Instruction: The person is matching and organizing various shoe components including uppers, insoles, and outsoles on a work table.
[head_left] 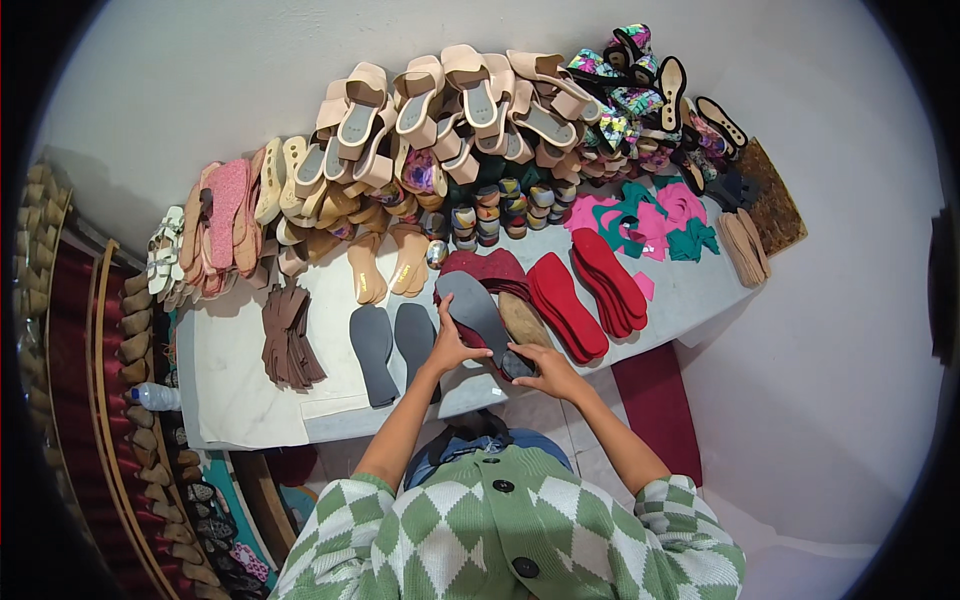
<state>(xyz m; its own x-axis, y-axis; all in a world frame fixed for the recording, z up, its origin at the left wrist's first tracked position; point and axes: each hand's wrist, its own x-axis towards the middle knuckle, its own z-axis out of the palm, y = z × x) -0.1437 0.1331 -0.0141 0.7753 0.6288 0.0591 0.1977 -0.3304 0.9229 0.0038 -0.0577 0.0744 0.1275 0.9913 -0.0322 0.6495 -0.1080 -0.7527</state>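
Grey sole (471, 306) located near the centre of the frame, tilted, toe end pointing up and left, above the front part of the counter (690, 302). Left hand (456, 347): fingers grasping the sole, spread along its left edge, thumb toward its lower end. Right hand (552, 374): fingers curled about a dark grey end (517, 363) just beyond; contact zone partly covered, so cannot tell whether this belongs to the same sole or to another piece. Behind the held sole, dark red pieces (490, 266) and a brown foot-shaped form (523, 322). Left of the hands, two more grey soles (373, 355) lie side by side. Right of centre, two stacks of bright red soles (566, 305). Centre left: brown strips (291, 338) bunched together; two tan soles (367, 270) farther up. Upper right: pink and green cut pieces (640, 222), overlapping. Top centre: beige heeled sandals (478, 88) piled high, patterned sandals (638, 101) adjoining at right.
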